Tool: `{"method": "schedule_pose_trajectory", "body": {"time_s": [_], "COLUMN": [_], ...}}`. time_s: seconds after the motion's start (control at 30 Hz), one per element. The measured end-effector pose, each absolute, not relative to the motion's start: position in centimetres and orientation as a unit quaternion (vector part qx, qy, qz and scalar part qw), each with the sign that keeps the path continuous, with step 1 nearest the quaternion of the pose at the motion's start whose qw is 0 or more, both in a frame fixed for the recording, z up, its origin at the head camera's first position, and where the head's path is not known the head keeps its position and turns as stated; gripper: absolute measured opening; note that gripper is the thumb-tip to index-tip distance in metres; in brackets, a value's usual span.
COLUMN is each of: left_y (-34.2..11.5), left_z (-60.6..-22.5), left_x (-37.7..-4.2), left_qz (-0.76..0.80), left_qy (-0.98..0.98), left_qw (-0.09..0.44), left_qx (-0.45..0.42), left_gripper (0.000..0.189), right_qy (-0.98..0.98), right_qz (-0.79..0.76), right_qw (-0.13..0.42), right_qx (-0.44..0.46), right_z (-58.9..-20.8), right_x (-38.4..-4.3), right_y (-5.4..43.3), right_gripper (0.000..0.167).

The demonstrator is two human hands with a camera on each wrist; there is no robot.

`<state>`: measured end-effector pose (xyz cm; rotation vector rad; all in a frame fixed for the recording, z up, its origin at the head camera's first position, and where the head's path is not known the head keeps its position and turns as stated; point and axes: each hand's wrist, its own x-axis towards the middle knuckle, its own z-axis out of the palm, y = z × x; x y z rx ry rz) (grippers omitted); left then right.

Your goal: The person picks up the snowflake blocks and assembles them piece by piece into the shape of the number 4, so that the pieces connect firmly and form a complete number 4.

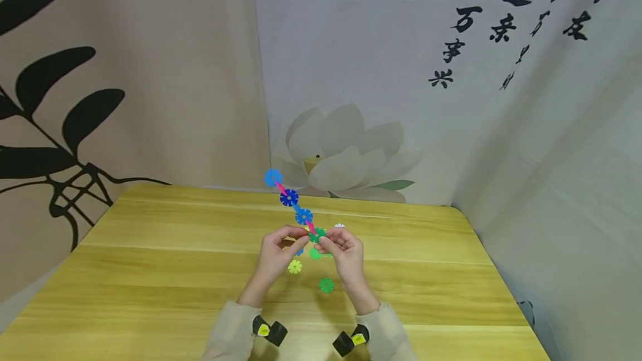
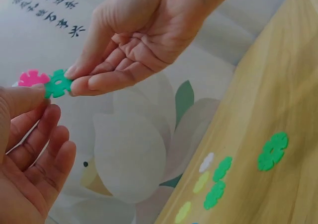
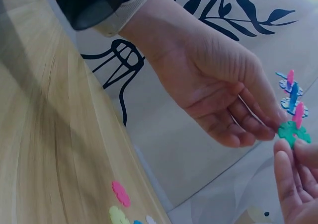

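1. Head view: held up over the wooden table (image 1: 441,272), a slanting chain of notched discs (image 1: 292,198), rising from between the left hand (image 1: 273,253) and the right hand (image 1: 348,253) and leaning toward the picture's left.
2. Bottom to top: a green disc (image 2: 60,89), then pink, blue, a lighter blue link, dark blue, pink, and bright blue at the tip.
3. Pinched at the green disc by the left hand, thumb against fingers, next to the lower pink piece.
4. Pinched at another edge of the same disc by the right hand, remaining fingers loosely bent.
5. Loose on the tabletop, near the hands: a nearer green piece (image 1: 326,285), a yellow disc (image 1: 295,266), a white disc (image 1: 339,225); in the right wrist view, also a pink disc (image 3: 120,193).
6. Behind the table: a printed backdrop (image 1: 351,60) with lotus, dark leaves and black characters.
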<state>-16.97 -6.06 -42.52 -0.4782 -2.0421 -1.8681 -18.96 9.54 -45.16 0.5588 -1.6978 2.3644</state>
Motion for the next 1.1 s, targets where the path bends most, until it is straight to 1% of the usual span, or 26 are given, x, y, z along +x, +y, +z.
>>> {"method": "schedule_pose_trajectory", "body": {"time_s": [0.07, 0.23, 0.33, 0.43, 0.47, 0.6, 0.7, 0.87, 1.1], "left_y": [-5.9, -5.8, -5.7, -5.8, -5.9, -6.5, -7.1, -7.7, -8.1], "left_z": [-41.9, -41.4, -41.4, -42.4, -42.8, -44.0, -44.3, -44.3, -44.2], "left_x": [-16.7, -16.6, -16.7, -17.3, -17.5, -18.1, -18.1, -18.1, -17.8], "left_qz": [-0.651, -0.644, -0.633, -0.619, -0.614, -0.599, -0.580, -0.535, -0.489], "left_qy": [-0.720, -0.723, -0.727, -0.736, -0.740, -0.754, -0.762, -0.787, -0.827], "left_qw": [0.169, 0.187, 0.210, 0.223, 0.224, 0.218, 0.225, 0.231, 0.214], "left_qx": [-0.171, -0.168, -0.165, -0.157, -0.156, -0.161, -0.181, -0.203, -0.178], "left_gripper": [0.005, 0.003, 0.003, 0.006, 0.006, 0.008, 0.009, 0.007, 0.008], "right_qy": [-0.568, -0.560, -0.553, -0.556, -0.560, -0.581, -0.589, -0.601, -0.627], "right_qz": [0.798, 0.809, 0.817, 0.815, 0.812, 0.797, 0.793, 0.789, 0.774], "right_qw": [0.092, 0.090, 0.081, 0.078, 0.077, 0.068, 0.056, 0.053, 0.056], "right_qx": [0.179, 0.158, 0.144, 0.142, 0.143, 0.152, 0.145, 0.117, 0.060], "right_z": [-45.0, -44.9, -44.9, -45.1, -45.2, -45.5, -45.7, -46.1, -46.8], "right_x": [-18.9, -18.8, -18.8, -18.7, -18.7, -18.6, -18.5, -18.6, -19.5], "right_y": [9.3, 8.6, 8.2, 8.1, 8.1, 8.2, 8.5, 9.2, 10.3], "right_gripper": [0.011, 0.006, 0.012, 0.006, 0.006, 0.023, 0.026, 0.025, 0.021]}}
